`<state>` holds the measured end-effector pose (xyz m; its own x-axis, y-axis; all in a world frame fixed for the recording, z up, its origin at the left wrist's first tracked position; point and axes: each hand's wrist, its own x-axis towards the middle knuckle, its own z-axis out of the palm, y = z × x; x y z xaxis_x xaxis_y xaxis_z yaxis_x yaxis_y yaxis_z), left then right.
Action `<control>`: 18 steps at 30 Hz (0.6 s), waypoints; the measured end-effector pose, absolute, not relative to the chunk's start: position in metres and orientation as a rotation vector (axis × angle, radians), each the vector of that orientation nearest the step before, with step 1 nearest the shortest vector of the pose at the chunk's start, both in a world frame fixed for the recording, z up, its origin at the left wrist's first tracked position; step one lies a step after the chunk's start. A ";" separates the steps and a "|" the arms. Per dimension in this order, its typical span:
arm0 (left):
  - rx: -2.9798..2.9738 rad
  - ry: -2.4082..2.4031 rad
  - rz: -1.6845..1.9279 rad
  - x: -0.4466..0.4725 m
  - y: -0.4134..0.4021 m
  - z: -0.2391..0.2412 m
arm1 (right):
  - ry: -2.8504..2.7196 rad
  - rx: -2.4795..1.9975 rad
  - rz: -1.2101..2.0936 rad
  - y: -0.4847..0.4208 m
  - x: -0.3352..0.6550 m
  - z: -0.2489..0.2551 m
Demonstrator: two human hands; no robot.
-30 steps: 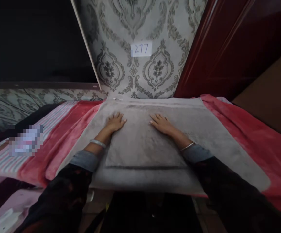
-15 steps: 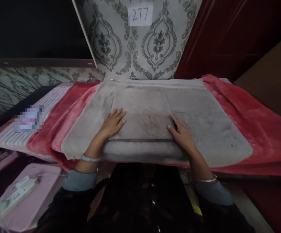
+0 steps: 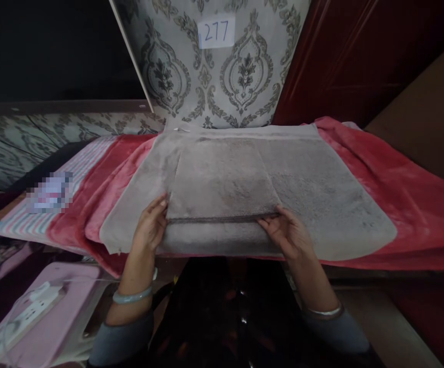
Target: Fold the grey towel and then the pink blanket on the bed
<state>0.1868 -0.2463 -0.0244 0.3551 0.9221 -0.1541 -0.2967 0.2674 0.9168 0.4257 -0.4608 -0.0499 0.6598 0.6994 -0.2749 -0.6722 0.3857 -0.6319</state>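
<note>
A folded grey plush cloth [image 3: 222,179] forms a rectangle in the middle, its layered near edge showing as a dark line. It lies on a wider grey plush cover [image 3: 321,204] of the same colour. At the rectangle's near left corner, my left hand [image 3: 150,225] has its fingers closed on the edge. My right hand [image 3: 288,232] grips the near right corner, thumb below and fingers on top. That corner looks slightly raised. Some fingertips are hidden by the hands and the cloth.
Red plush bedding [image 3: 409,189] and a striped cloth [image 3: 26,220] lie under the grey cover. A power strip [image 3: 26,317] with cables rests on a pink board [image 3: 64,301] at lower left. Behind are a dark screen [image 3: 53,51] and a patterned wall [image 3: 206,97] with a paper marked 277 [image 3: 216,31].
Both hands have moved from lying flat on the cloth to its near corners and closed on the edge. The view has shifted slightly.
</note>
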 end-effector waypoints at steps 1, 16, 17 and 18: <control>0.908 0.808 0.927 0.186 -0.246 -0.022 | -0.021 -0.757 0.903 -0.459 0.421 -0.049; 0.797 0.723 0.857 0.186 -0.258 -0.022 | -0.016 -0.758 1.085 -0.419 0.381 -0.037; 0.793 0.724 0.860 0.186 -0.259 -0.022 | -0.015 -0.763 1.086 -0.416 0.380 -0.037; 0.786 0.722 0.863 0.187 -0.260 -0.022 | -0.008 -0.766 1.087 -0.414 0.380 -0.036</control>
<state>0.1866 -0.2602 -0.0220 0.4605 0.8584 -0.2262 -0.3746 0.4189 0.8271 0.3798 -0.4141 -0.0363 0.4917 0.7962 -0.3525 -0.7908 0.2388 -0.5635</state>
